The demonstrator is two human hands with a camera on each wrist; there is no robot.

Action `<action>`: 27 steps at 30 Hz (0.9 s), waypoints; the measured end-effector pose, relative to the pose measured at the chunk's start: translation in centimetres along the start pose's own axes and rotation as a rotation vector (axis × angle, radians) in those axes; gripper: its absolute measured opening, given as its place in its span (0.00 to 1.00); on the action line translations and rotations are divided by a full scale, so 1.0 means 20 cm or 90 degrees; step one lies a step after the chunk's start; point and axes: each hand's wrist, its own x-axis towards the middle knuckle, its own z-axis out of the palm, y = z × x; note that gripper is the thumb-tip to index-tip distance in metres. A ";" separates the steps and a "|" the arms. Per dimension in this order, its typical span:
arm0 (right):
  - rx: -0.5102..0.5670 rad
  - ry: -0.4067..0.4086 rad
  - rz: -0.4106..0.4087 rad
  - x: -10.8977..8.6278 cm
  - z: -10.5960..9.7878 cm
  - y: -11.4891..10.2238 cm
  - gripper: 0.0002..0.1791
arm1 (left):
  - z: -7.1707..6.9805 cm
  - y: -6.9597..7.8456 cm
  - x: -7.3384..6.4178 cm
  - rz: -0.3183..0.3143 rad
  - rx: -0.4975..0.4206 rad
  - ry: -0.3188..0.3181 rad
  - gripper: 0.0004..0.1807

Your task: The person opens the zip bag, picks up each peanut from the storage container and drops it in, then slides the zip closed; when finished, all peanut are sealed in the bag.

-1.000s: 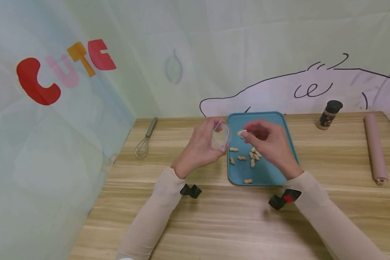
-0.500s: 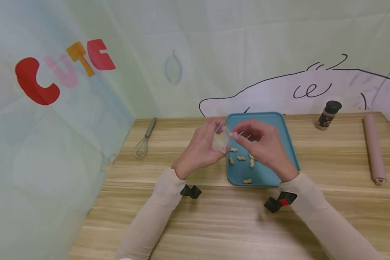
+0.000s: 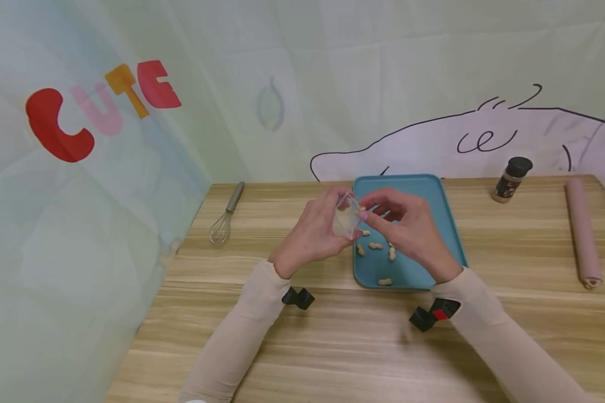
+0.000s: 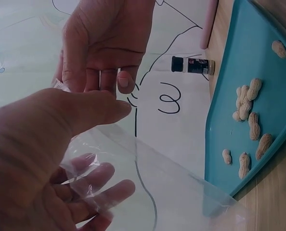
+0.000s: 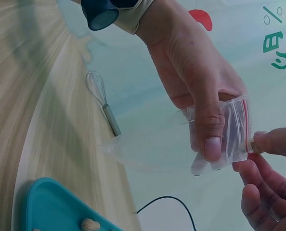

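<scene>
In the head view my left hand [image 3: 315, 229] grips a clear zip bag [image 3: 347, 217] above the table, its mouth spread and turned to the right. The right wrist view shows the bag's red zip line, with the left thumb [image 5: 211, 139] across the plastic. My right hand [image 3: 408, 224] pinches a peanut [image 5: 251, 145] between thumb and fingertips, right at the bag's mouth. Most of that peanut is hidden by the fingers. Below the hands, several unshelled peanuts [image 4: 254, 126] lie scattered on a blue tray [image 3: 418, 184].
A whisk [image 3: 223, 224] lies at the left of the wooden table [image 3: 333, 347]. A black-capped seasoning bottle [image 3: 509, 182] stands at the back right, and a rolled pink mat [image 3: 583, 235] lies right of it. A printed cloth [image 3: 282, 67] hangs behind.
My right hand has moved left with the pinched peanut, from above the tray to the bag's mouth. The left hand has stayed nearly in place with the bag.
</scene>
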 end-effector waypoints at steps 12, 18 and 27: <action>0.011 -0.016 0.021 0.00 0.00 0.00 0.14 | 0.00 0.01 -0.01 -0.007 0.010 -0.020 0.38; 0.020 -0.017 0.024 0.00 0.01 0.00 0.17 | 0.00 0.01 0.00 -0.008 0.005 -0.030 0.37; 0.031 -0.017 0.003 -0.01 0.01 0.01 0.24 | 0.01 0.00 -0.01 0.012 0.012 -0.022 0.36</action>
